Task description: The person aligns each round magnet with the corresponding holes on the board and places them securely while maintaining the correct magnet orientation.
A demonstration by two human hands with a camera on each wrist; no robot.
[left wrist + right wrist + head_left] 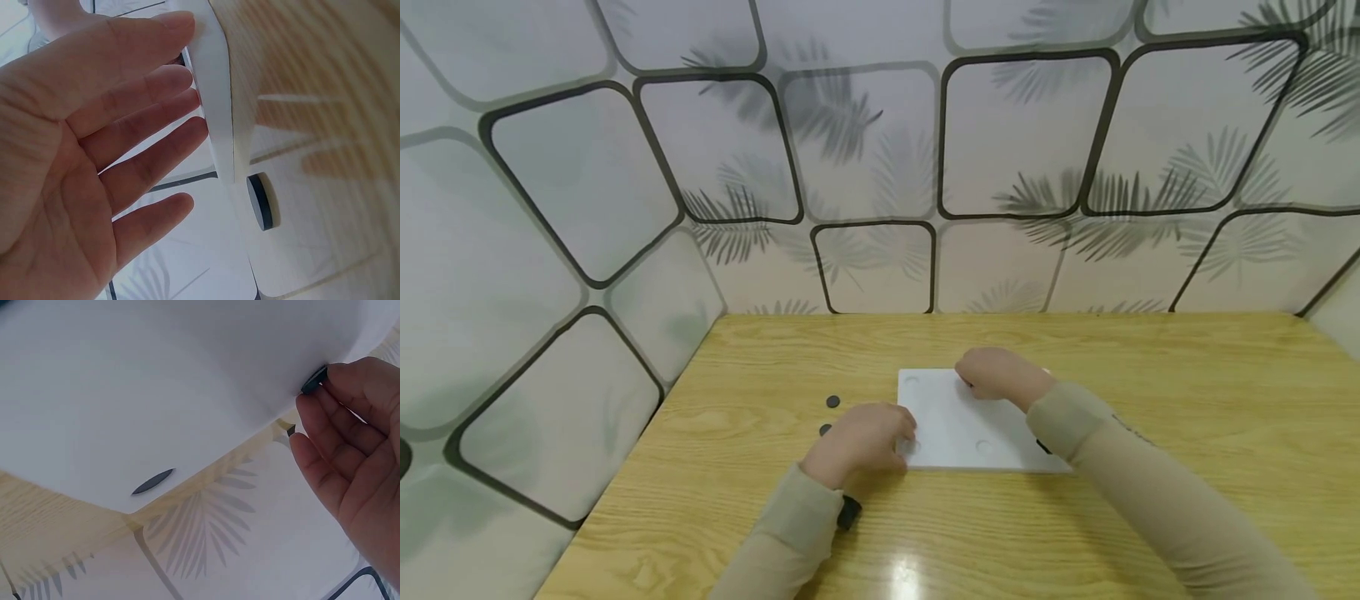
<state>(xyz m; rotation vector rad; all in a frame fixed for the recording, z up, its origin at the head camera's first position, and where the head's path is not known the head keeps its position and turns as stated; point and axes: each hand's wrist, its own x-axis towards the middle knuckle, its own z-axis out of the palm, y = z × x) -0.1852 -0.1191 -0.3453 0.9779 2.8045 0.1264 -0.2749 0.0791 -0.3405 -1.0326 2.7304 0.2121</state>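
On the table lies a white rectangular board (940, 421) with shallow round recesses in its face. My right hand (1000, 373) is over its far edge; in the right wrist view, thumb and fingers pinch a small dark disc (314, 380) right at the board's surface. Another dark, flat round piece (153, 481) shows near a board corner in that view. At the board's left side is my left hand (867, 437). Its fingertips touch the board's edge (215, 94) in the left wrist view, with the fingers loosely extended and no disc among them.
Left of the board, two dark discs (832, 402) lie on the wooden table (760, 467), the nearer one partly behind my left hand. A patterned curtain or wall covering (872, 267) rises along the table's back and left edges.
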